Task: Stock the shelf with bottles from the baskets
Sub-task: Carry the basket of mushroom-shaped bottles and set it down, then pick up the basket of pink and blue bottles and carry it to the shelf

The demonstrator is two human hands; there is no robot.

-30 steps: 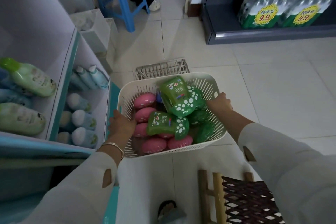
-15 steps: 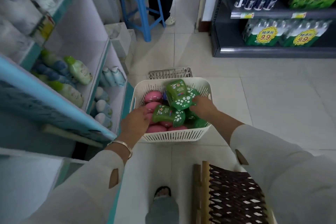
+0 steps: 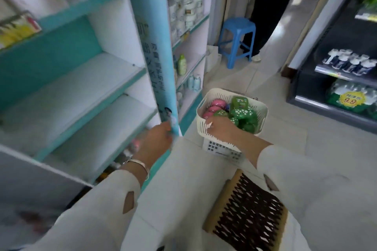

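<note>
Head view: the right hand (image 3: 221, 129) is down inside the basket (image 3: 263, 118), palm down over the load at the near-left corner. Its fingers (image 3: 210, 123) are bent and spread on the bottles. Whether they have closed on one I cannot tell, as the palm hides the grip.

The left hand (image 3: 157, 138) is against the foot of the blue post (image 3: 157, 47) and holds no bottle. Motion blur hides whether its fingers wrap the post's edge.

What the coming move turns on, as I judge it: the bottles lie right under the right hand and just beyond it, while the shelf (image 3: 91, 134) lies to the left, on the far side of the post. A bottle would therefore have to come up and across to the left, around the post. The right hand is nearer the bottles and the left is nearer the shelf.

The green bottles (image 3: 239, 103) lie flat, and their long axes seem to run from the near rim to the far one. The pink bottles (image 3: 217, 102) are rounded lumps with no clear axis from here.

Counted:
- Baskets: two. The loaded one sits on a lower basket (image 3: 220, 149), of which only the near wall shows.
- Pink bottles: three in sight, along the left side.
- Green bottles: at least four, on the right. They overlap, so the count is loose.
- Shelf boards near the left hand: two, with their white tops showing
</note>
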